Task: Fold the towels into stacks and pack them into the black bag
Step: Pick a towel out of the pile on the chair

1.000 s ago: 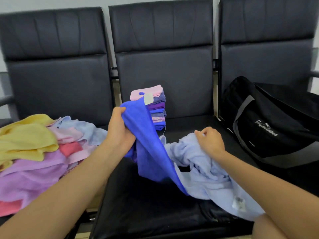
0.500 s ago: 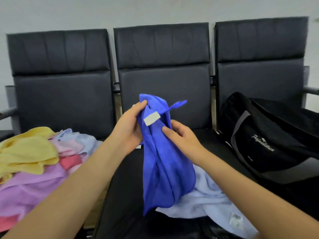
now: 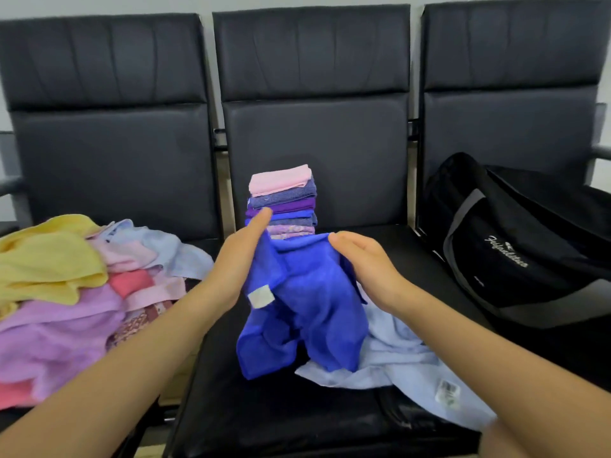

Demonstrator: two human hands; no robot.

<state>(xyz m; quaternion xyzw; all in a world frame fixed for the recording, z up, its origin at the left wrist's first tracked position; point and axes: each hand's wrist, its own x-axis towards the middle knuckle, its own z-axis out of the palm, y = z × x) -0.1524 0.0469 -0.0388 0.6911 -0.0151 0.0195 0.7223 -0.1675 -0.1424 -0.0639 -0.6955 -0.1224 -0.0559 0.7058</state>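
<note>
A royal-blue towel (image 3: pixel 307 305) with a white tag hangs over the middle seat, spread between both hands. My left hand (image 3: pixel 239 259) holds its upper left corner and my right hand (image 3: pixel 367 266) holds its upper right edge. Behind it, a stack of folded towels (image 3: pixel 282 200), pink on top and purples and blues below, stands on the seat. A pale blue towel (image 3: pixel 400 361) lies crumpled on the seat under my right arm. The black bag (image 3: pixel 515 246) rests on the right seat.
A heap of unfolded towels (image 3: pixel 66 292) in yellow, lilac, pink and pale blue covers the left seat. Three black chairs (image 3: pixel 314 127) stand side by side with tall backrests. A metal armrest (image 3: pixel 600 152) juts out at the far right.
The blue towel hung bunched in front of the stack with my hands close together; now my hands have drawn apart and lower, stretching its top edge, and the stack shows again.
</note>
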